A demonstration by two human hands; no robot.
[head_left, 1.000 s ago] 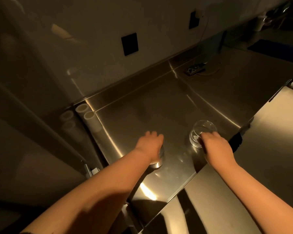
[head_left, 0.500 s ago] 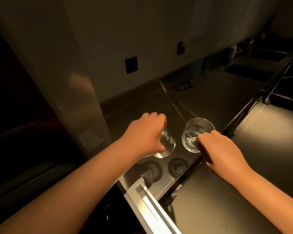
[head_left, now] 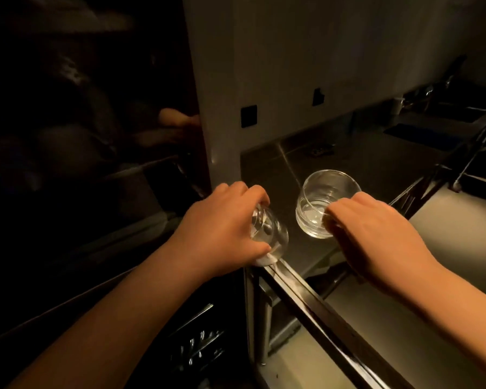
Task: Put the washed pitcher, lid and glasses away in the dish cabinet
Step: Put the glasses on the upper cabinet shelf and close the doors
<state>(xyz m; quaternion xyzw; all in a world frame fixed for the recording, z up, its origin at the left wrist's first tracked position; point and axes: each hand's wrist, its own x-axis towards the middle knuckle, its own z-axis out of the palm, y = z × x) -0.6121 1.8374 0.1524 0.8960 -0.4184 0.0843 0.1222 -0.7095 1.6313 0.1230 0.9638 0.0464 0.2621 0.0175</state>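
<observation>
- While both arms reach out over the steel counter [head_left: 278,164], each hand carries a clear glass.
- Left hand [head_left: 222,228] wraps its fingers over the top of a small glass [head_left: 270,234], tipped on its side, base poking out to the right of the knuckles.
- Right hand [head_left: 376,234] pinches the near rim of a wider glass [head_left: 323,203], mouth up, hanging just ahead of its fingertips.
- Both glasses sit side by side, apart, above the counter's front edge.
- Off to the left of the left hand: a dark cabinet opening [head_left: 82,136], contents too dim to tell.

left glass [head_left: 267,234] rim perhaps palm-hidden
</observation>
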